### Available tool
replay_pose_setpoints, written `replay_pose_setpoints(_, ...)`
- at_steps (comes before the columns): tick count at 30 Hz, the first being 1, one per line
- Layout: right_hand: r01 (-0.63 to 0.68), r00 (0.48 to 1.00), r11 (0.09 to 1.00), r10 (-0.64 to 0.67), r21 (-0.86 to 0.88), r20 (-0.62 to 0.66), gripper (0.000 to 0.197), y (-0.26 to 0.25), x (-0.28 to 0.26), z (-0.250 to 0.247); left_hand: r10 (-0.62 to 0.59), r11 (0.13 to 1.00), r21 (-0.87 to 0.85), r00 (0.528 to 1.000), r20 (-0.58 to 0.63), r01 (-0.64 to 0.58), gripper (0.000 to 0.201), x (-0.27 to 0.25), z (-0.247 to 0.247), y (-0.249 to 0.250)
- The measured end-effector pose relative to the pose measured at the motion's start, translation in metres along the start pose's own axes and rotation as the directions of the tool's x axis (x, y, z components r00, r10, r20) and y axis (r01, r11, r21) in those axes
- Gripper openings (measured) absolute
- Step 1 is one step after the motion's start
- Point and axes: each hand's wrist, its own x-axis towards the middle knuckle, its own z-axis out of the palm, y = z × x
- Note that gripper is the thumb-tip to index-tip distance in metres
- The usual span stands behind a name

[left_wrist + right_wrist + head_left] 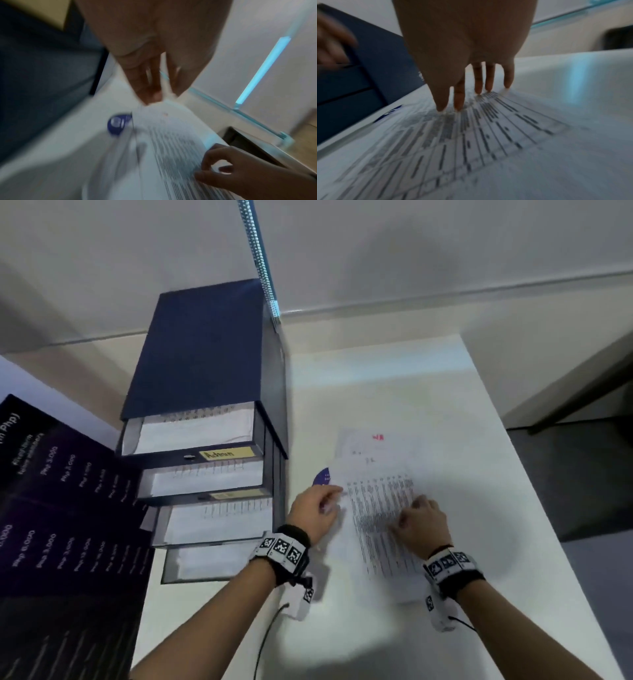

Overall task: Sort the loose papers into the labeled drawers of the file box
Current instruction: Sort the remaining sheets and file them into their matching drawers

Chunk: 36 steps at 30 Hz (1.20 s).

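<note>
While both hands work the loose papers [376, 508] on the counter [479, 440], the next sheet is being separated

Left hand [313, 513] pinches the stack's left edge; right hand [419, 525] rests with fingertips [442, 106] spread on the printed table, hands apart. Judged step: lifting one sheet, then matching it to a label. File box [205, 364] stands just left, four drawers pulled out, already holding paper. Blue round item [118, 125] peeks from under the stack; dark price board [61, 525] crowds the box's left

A white table [394, 628] carries the file box [202, 392] and loose papers [376, 491].
</note>
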Motion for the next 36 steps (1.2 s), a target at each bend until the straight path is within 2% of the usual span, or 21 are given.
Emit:
replay_pose_setpoints(2,-0.214,0.97,0.96,0.231,0.179,-0.081,0.062,0.02,-0.005,0.0,-0.26,0.962,0.101,0.963,0.073,0.252,0.045,0.014,0.033,-0.015)
replay_pose_setpoints(3,-0.297,0.942,0.914,0.328,0.276,-0.071,0.078,0.029,-0.004,0.001,-0.323,0.94,0.139,0.943,0.077,0.311,0.047,0.02,0.044,-0.024)
replay_pose_setpoints(5,-0.367,0.913,0.827,0.408,0.425,-0.007,0.098,0.041,0.002,-0.002,-0.381,0.915,0.15,0.924,0.019,0.375,0.044,0.03,0.061,-0.035)
replay_pose_setpoints(7,-0.387,0.905,0.764,0.421,0.515,0.056,0.088,0.047,0.009,-0.005,-0.402,0.91,0.086,0.914,-0.056,0.405,0.033,0.035,0.069,-0.031)
replay_pose_setpoints(10,-0.362,0.918,0.767,0.393,0.53,0.058,0.048,0.05,0.013,0.001,-0.479,0.873,-0.145,0.874,-0.081,0.465,0.013,0.039,0.072,-0.017)
replay_pose_setpoints(11,-0.356,0.919,0.763,0.39,0.54,0.056,0.042,0.05,0.013,0.003,-0.496,0.855,-0.223,0.863,-0.093,0.468,0.017,0.041,0.071,-0.015)
replay_pose_setpoints(13,-0.354,0.914,0.726,0.402,0.59,0.053,0.048,0.053,0.013,0.007,-0.496,0.835,-0.329,0.862,-0.102,0.442,0.028,0.044,0.068,-0.016)
replay_pose_setpoints(15,-0.388,0.881,0.678,0.472,0.624,0.035,0.047,0.063,0.015,0.013,-0.488,0.824,-0.375,0.869,-0.086,0.426,0.036,0.043,0.065,-0.021)
replay_pose_setpoints(17,-0.422,0.83,0.61,0.557,0.671,0.015,0.032,0.071,0.015,0.013,-0.495,0.814,-0.366,0.868,-0.03,0.451,0.04,0.044,0.061,-0.029)
replay_pose_setpoints(19,-0.406,0.824,0.593,0.567,0.695,-0.002,0.02,0.075,0.01,0.01,-0.504,0.811,-0.28,0.857,0.11,0.513,0.049,0.044,0.055,-0.042)
replay_pose_setpoints(21,-0.393,0.834,0.608,0.552,0.69,-0.012,0.023,0.075,0.006,0.008,-0.496,0.813,-0.167,0.815,0.3,0.557,0.063,0.043,0.05,-0.053)
replay_pose_setpoints(23,-0.381,0.853,0.652,0.522,0.656,-0.024,0.03,0.07,0.004,0.009,-0.474,0.839,-0.074,0.791,0.386,0.539,0.074,0.039,0.045,-0.049)
replay_pose_setpoints(26,-0.368,0.879,0.707,0.476,0.604,-0.022,0.037,0.058,0.001,0.011,-0.446,0.866,-0.125,0.861,0.245,0.485,0.084,0.032,0.048,-0.04)
replay_pose_setpoints(27,-0.35,0.889,0.72,0.456,0.599,-0.029,0.032,0.054,0.001,0.011,-0.444,0.873,-0.141,0.881,0.165,0.466,0.077,0.03,0.049,-0.038)
replay_pose_setpoints(29,-0.32,0.91,0.737,0.414,0.595,-0.025,0.023,0.045,-0.001,0.009,-0.423,0.898,-0.132,0.906,0.008,0.42,0.047,0.028,0.052,-0.037)
replay_pose_setpoints(31,-0.319,0.921,0.741,0.39,0.591,0.008,0.03,0.04,-0.002,0.006,-0.389,0.92,-0.081,0.918,-0.079,0.383,0.018,0.028,0.05,-0.031)
replay_pose_setpoints(33,-0.327,0.923,0.734,0.383,0.595,0.036,0.036,0.038,-0.001,0.005,-0.376,0.926,-0.029,0.915,-0.146,0.376,0.018,0.027,0.049,-0.024)
replay_pose_setpoints(36,-0.324,0.934,0.733,0.348,0.598,0.079,0.04,0.033,-0.002,0.003,-0.382,0.924,-0.043,0.909,-0.166,0.381,0.033,0.027,0.051,-0.022)
